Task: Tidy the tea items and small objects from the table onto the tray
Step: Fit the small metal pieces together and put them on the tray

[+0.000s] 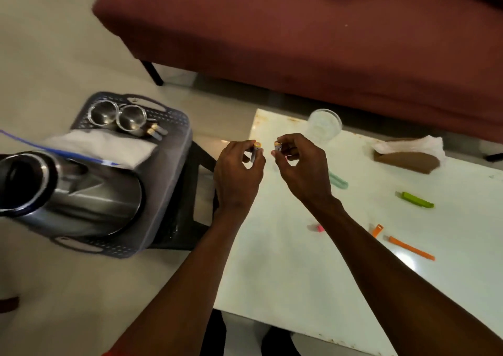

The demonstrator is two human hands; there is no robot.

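Note:
My left hand (239, 170) pinches a small battery (256, 149) upright above the left edge of the white table (313, 268). Close beside it, my right hand (299, 162) pinches a second battery (277, 146). To the left stands the grey perforated tray (168, 170) on a dark stool. It holds a steel kettle (68, 192), two steel cups (119, 117), two more batteries (154, 132) and a white bag (103, 146). On the table lie a clear glass (324, 125), a green clip (416, 200), orange clips (408, 248), a pink piece (319, 228) and a mint clip (339, 181).
A brown holder with white tissues (408, 154) sits at the table's far right. A maroon sofa (299, 34) runs along behind the table. Pale floor lies between the tray and the sofa.

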